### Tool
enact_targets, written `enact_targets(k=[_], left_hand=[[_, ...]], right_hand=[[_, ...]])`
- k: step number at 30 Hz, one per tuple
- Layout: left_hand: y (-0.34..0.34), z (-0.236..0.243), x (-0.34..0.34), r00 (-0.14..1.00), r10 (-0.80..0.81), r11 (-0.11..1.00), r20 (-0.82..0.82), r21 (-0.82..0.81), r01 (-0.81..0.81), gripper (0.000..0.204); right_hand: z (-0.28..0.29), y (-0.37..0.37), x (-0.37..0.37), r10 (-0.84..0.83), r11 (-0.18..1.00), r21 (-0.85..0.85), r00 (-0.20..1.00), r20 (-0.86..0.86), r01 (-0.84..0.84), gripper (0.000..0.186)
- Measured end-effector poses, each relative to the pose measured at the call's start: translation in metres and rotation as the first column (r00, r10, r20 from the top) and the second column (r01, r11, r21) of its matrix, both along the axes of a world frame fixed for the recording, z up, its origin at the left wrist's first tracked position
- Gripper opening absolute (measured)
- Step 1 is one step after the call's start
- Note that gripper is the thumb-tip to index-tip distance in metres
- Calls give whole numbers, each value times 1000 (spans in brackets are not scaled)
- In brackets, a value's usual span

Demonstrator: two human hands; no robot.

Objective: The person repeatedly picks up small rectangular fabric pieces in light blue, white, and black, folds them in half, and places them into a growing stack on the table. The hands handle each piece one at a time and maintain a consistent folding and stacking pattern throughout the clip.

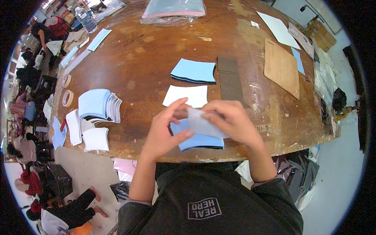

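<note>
My right hand pinches a pale grey-white rectangular piece between thumb and fingers, tilted above the table's near edge. Facing it, my left hand has its thumb and fingers spread at the piece's left side; whether a fingertip touches it I cannot tell. Under both hands lies a stack of blue pieces with dark layers below, partly hidden. Just beyond is a white sheet. A second light blue stack with dark edges sits farther away, left of a dark grey-brown strip.
On the brown wooden table, a fanned blue-and-white stack, white pieces and a tape roll lie left. A wooden board lies right, a clear plastic bag at the back. A water bottle stands far left. People sit beyond.
</note>
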State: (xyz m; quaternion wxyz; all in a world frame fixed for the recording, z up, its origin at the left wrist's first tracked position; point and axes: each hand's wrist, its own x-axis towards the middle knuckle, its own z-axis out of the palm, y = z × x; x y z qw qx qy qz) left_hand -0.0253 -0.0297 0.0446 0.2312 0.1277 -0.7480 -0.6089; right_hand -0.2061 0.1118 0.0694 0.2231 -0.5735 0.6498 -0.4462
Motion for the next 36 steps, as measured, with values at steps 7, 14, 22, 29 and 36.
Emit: enact_targets(k=[7,14,22,29,36], left_hand=[[13,-17,13,958,288,893,13,359,-273,47],[22,-37,24,932,318,934,177,111,-339,50],[25,-43,30,862,407,913,301,-103,-395,49],[23,-40,27,848,409,910,337,-220,-352,48],[24,-37,26,836,452,875,311,-338,-347,45]], right_hand=[[-24,19,4,-77,994,91,988,133,65,30],[-51,47,12,-387,907,329,830,401,263,26],[-62,43,20,-410,878,331,900,147,346,31],[-61,39,18,-433,872,300,895,108,386,31],[-61,40,23,-486,845,232,873,-45,482,31]])
